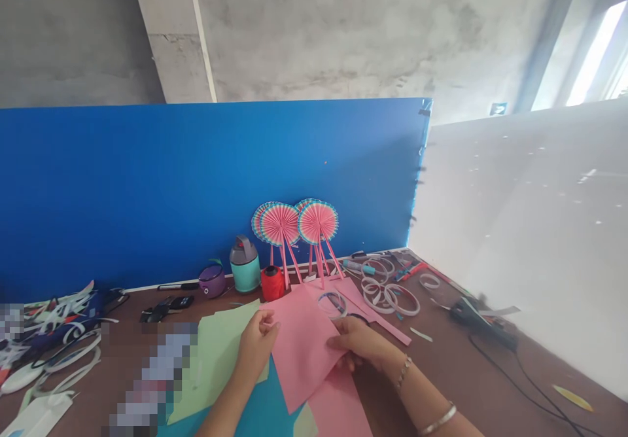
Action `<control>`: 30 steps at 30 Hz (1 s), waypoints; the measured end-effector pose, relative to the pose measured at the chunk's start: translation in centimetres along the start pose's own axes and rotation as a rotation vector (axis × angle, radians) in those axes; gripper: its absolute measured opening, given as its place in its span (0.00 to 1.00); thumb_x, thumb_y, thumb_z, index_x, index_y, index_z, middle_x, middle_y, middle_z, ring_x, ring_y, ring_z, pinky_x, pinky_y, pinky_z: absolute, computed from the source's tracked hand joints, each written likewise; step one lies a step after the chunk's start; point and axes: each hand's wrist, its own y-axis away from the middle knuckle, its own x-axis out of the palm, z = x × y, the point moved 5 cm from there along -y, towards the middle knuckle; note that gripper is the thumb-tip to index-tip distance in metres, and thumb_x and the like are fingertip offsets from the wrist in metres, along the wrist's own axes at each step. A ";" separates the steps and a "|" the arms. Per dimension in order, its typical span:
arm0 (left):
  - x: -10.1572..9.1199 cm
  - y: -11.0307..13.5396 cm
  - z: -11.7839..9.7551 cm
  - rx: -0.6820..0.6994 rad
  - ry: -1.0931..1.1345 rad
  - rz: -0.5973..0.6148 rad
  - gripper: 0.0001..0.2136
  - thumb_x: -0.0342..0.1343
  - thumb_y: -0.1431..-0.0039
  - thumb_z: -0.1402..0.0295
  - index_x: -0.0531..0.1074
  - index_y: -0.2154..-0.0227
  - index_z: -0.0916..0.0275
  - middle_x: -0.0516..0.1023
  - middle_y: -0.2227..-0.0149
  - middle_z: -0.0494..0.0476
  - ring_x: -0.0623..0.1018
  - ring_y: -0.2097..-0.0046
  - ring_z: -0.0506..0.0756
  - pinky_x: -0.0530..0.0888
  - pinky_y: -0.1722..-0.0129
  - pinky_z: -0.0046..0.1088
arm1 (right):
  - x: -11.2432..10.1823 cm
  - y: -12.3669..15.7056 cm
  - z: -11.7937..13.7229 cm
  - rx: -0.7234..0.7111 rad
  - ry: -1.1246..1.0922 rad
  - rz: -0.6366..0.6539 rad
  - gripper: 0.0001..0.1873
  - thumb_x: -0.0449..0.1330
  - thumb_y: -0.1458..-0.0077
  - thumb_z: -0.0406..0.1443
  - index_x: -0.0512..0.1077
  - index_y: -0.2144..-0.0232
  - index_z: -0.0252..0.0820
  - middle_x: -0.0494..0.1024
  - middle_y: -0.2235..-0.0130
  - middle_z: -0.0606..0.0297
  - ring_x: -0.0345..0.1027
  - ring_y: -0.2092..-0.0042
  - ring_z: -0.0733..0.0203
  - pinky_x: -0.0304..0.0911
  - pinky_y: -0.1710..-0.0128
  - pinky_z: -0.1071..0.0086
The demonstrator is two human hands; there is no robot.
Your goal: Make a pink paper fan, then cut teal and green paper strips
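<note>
A pink paper sheet [305, 352] is held tilted above the table between my two hands. My left hand [256, 340] is closed, thumb and fingers pinching the sheet's left edge. My right hand [360, 342] grips the opposite edge, thumb on top and the other fingers partly hidden beneath. Under the sheet lie another pink paper [341, 404], a blue paper [262, 404] and pale green papers [210, 358]. Just beyond, several pink pleated paper fans [318, 222] with pink legs stand against the blue partition.
A teal flask [244, 272], a red container [272, 283] and a purple pot [212, 281] stand at the back. Tape rings [402, 299] lie right of the fans. A dark tool with a cable [483, 322] sits farther right. Paper scraps [53, 339] heap at the left. A blue partition [206, 182] closes the back.
</note>
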 end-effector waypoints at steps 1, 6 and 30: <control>-0.2 0.0 0.0 -0.012 0.015 -0.020 0.20 0.57 0.60 0.57 0.70 0.64 0.63 0.75 0.60 0.62 0.75 0.59 0.61 0.71 0.60 0.36 | -0.1 0.1 0.3 -0.037 -0.032 0.009 0.10 0.60 0.55 0.38 0.70 0.70 0.36 0.75 0.79 0.68 0.62 0.86 0.73 0.47 0.90 0.81; 0.0 0.2 -0.2 -0.104 0.152 -0.009 0.31 0.58 0.58 0.51 0.63 0.53 0.66 0.69 0.48 0.71 0.73 0.50 0.63 0.71 0.56 0.35 | -1.0 0.6 1.4 -0.145 -0.146 -0.021 0.15 0.60 0.53 0.42 0.68 0.66 0.37 0.75 0.79 0.68 0.65 0.83 0.71 0.51 0.85 0.80; 1.2 1.0 -0.7 -0.096 0.121 0.288 0.23 0.59 0.60 0.63 0.67 0.58 0.63 0.76 0.74 0.53 0.77 0.72 0.58 0.71 0.70 0.34 | -1.7 0.0 0.9 -0.092 -0.187 -0.305 0.14 0.62 0.59 0.41 0.68 0.72 0.37 0.68 0.82 0.72 0.55 0.85 0.73 0.41 0.86 0.78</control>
